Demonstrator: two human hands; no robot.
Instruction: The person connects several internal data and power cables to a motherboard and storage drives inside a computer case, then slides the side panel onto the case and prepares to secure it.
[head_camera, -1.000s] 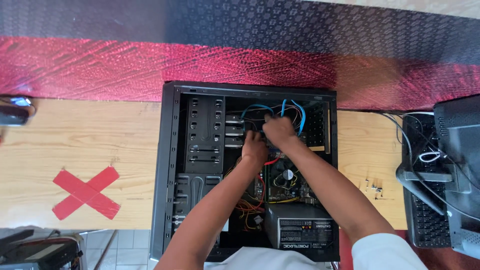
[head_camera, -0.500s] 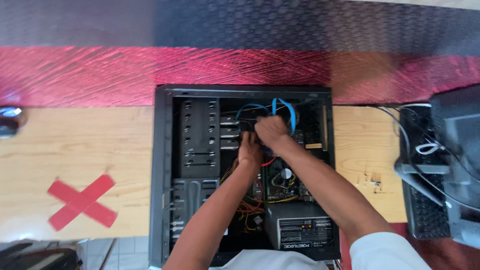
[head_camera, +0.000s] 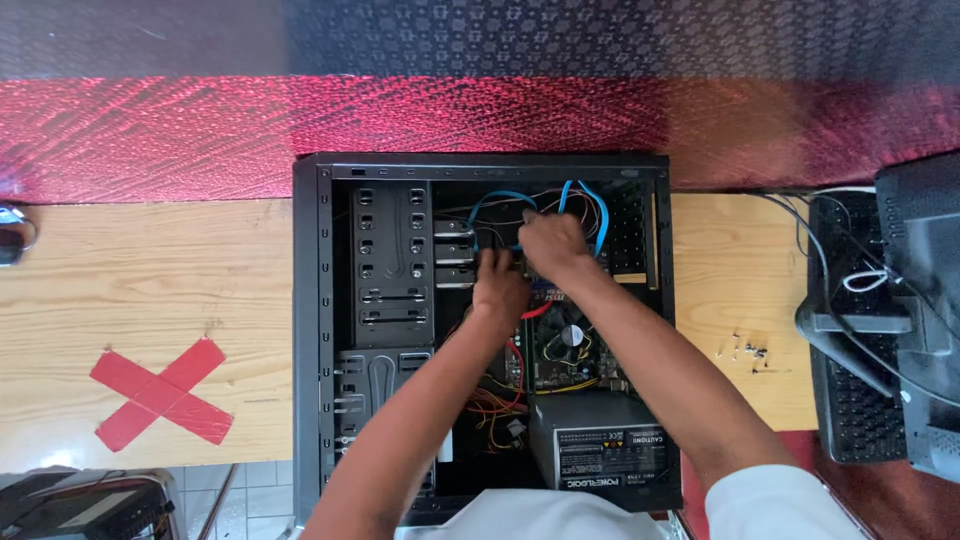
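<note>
The side panel is already off the case (head_camera: 318, 330), which lies open on a wooden bench (head_camera: 150, 290) near its middle. Both hands are sunk in the upper part of the case. The left hand (head_camera: 498, 285) is curled among wires by the drive bays (head_camera: 392, 262); what it grips cannot be told. The right hand (head_camera: 552, 245) is closed around the blue cables (head_camera: 600, 215) near the case's far edge. The cables are seen looped and not yet freed; board, fan (head_camera: 568, 335) and power supply (head_camera: 605, 445) are left in place. A red tape cross (head_camera: 160, 392) is stuck near the bench's left edge, small screws (head_camera: 748, 350) lie right of the case, a keyboard (head_camera: 850, 400) at the right edge. A red patterned cloth (head_camera: 150, 130) runs along the far edge
</note>
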